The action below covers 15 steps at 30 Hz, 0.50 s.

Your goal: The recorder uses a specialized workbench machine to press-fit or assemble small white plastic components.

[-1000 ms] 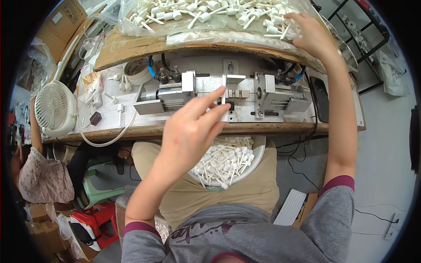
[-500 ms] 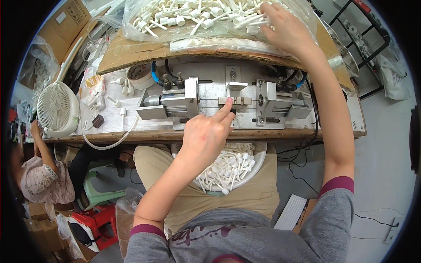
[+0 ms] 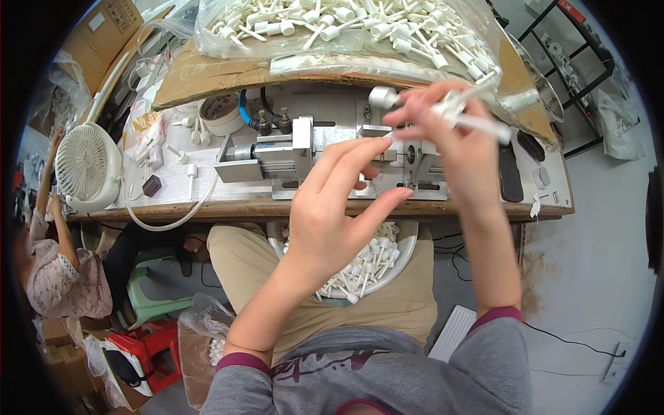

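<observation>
My right hand [image 3: 463, 155], smeared by motion, grips several white plastic stems with cylindrical heads [image 3: 382, 97]; they stick out on both sides of its fingers. To its left, my left hand [image 3: 319, 225] has its thumb and fingers apart, just in front of the middle of a metal clamping fixture [image 3: 302, 149]. A small white piece shows behind the left fingers, mostly covered. The hands hide most of the fixture's middle and right half. On my lap stands a bowl [image 3: 409, 257] holding many of the same white stems.
A heap of white stems [image 3: 325, 21] lies in clear plastic on a cardboard sheet [image 3: 207, 76] above the fixture. On the bench's left are a fan [image 3: 90, 169], a tape roll [image 3: 223, 117] and loose stems. A dark phone-like object [image 3: 510, 176] lies at right. Another person sits far left.
My right hand has come down from the heap toward the fixture, bringing several white stems. My left hand has drawn its pointing finger back from the fixture's middle and spread its thumb.
</observation>
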{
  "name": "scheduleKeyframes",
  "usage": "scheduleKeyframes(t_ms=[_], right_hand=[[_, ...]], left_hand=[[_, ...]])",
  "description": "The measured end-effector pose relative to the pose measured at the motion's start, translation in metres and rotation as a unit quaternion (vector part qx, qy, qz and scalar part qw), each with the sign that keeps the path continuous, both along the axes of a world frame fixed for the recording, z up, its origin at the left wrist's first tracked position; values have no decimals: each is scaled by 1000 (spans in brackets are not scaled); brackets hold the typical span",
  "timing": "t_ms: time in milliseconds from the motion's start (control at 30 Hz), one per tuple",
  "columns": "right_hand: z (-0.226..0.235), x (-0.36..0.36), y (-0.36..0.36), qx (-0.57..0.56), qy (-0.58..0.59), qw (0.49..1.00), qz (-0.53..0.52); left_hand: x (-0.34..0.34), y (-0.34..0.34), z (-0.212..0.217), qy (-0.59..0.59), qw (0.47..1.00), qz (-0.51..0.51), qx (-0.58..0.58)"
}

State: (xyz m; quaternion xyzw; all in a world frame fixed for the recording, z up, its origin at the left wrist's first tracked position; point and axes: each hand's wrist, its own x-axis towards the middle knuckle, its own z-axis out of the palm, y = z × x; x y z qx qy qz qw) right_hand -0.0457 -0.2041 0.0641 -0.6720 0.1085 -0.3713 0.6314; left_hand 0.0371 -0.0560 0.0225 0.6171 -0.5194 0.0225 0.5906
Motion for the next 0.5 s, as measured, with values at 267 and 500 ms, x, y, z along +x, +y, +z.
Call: scheduleKeyframes(t_ms=[267,500], right_hand=[[-41,-30,26,306,-85,942,110],[-49,-40,23,349,-49,925,143]], left_hand=[[9,9,3,-121,991,35,33],[5,36,-6,200,955,-200,96]])
